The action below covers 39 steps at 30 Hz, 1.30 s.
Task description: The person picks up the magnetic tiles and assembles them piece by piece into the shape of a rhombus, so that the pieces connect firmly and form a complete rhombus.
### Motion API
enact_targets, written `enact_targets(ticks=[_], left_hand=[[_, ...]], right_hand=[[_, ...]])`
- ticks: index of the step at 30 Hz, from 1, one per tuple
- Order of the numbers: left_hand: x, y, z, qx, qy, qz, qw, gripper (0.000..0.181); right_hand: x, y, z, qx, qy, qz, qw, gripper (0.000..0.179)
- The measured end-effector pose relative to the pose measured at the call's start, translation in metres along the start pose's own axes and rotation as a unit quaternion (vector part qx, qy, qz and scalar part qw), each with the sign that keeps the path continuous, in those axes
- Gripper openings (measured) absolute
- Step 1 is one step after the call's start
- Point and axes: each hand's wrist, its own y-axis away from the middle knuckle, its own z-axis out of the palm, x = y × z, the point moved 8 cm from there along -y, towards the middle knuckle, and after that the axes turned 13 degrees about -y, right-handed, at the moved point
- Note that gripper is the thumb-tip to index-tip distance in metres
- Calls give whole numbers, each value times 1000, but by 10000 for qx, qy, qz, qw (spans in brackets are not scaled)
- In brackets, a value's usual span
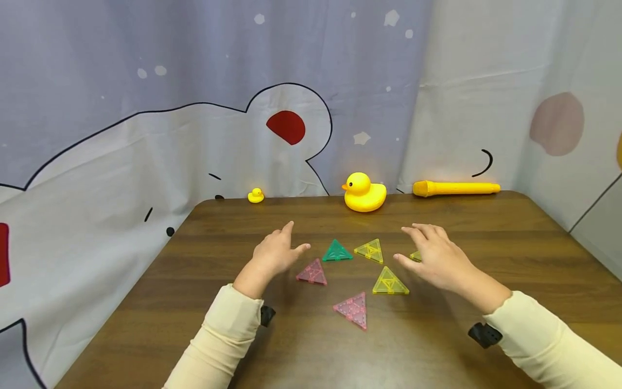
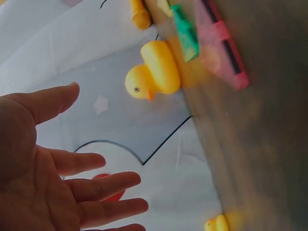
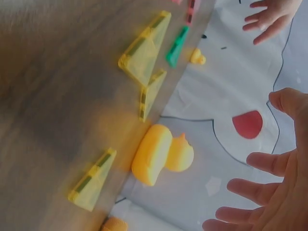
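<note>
While left hand (image 1: 274, 252) and right hand (image 1: 441, 261) hover empty, translucent green, pink and yellow plastic triangles (image 1: 337, 252) lie unjoined between them.

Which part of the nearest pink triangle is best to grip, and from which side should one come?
Probably pinch the nearest pink triangle by its left corner and opposite right edge, coming down from the near side: it lies flat on the table, with bare surface on that side.
</note>
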Motion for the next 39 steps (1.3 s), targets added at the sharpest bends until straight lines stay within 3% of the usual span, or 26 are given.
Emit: enact_targets(ticks=[6, 10, 18, 25, 34, 39], left_hand=[[10, -1, 18, -316, -365, -28, 9988, 66], [13, -5, 29, -530, -519, -106, 9972, 52], [24, -10, 48, -790, -695, -15, 9944, 42], [31, -12, 57, -929, -787, -73, 9925, 42], [32, -15, 65, -1116, -1065, -166, 9879, 42], [36, -15, 64, -1080, -1077, -92, 9883, 30]], right_hand=[[-11, 3, 15, -67, 50, -177, 9998, 61], [-19, 7, 25, -116, 84, -327, 9994, 55], [-36, 17, 52, -786, 150, -397, 9960, 50], [-45, 25, 73, -1218, 241, -403, 9914, 44], [-53, 28, 91, -1392, 177, -471, 9890, 38], [-56, 26, 98, -1453, 339, -431, 9879, 45]])
